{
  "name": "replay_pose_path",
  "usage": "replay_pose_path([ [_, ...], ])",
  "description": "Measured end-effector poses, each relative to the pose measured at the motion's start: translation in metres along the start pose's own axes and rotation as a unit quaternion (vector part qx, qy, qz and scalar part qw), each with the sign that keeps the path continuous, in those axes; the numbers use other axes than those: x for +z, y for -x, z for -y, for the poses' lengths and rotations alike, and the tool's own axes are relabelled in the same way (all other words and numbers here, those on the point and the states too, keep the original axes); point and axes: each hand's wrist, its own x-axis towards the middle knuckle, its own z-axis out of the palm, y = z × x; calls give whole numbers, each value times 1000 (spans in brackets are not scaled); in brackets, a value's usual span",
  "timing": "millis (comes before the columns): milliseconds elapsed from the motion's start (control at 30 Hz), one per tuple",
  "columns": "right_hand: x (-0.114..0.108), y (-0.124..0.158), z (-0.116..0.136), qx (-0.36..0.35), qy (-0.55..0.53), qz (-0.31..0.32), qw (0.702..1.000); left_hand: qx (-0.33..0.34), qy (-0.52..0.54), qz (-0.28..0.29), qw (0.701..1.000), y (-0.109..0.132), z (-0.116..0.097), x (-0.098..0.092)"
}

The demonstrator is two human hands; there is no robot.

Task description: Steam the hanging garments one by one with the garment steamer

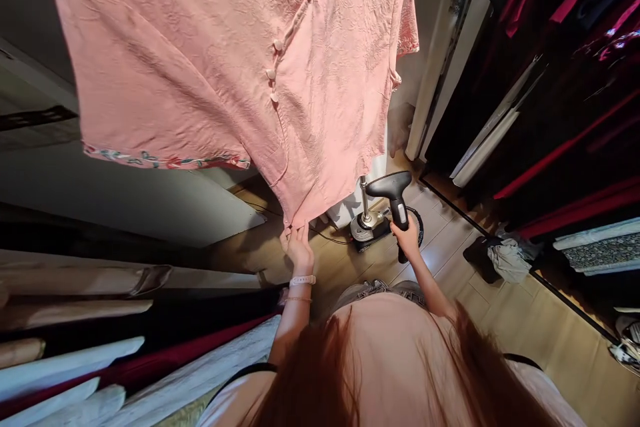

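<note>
Gripping one handheld steamer (395, 195) (right hand (407, 241)), left hand (299, 250) pinching one pink qipao hem (293, 217)

The plank floor (543, 330) bears a garment steamer base (365, 229) and, apparently, crumpled cloth (509, 260).

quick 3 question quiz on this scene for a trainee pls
1. What does the left hand hold?
2. True or false: the right hand grips the steamer head.
3. Where does the steamer base stand?
A. the floor
B. a chair
C. a shelf

Key:
1. the dress hem
2. true
3. A
</note>
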Motion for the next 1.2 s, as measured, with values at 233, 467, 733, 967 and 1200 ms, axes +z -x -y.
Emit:
replay_pose_path([
  [233, 36, -1, -13, -22, 32, 99, 994, 69, -28, -34, 997, 5, -12, -13],
  [467, 82, -36, 7, -71, 30, 186, 980, 81, -55, -44, 994, 18, -27, -24],
  [733, 105, -18, -9, -61, 6, 237, 970, 90, -80, -91, 989, 30, -38, -36],
  [967, 117, -9, -12, -58, -40, 265, 962, 96, -72, -100, 988, 31, -47, -40],
  [1200, 121, -7, -15, -63, -49, 266, 961, 77, -80, -99, 989, 36, -48, -42],
])
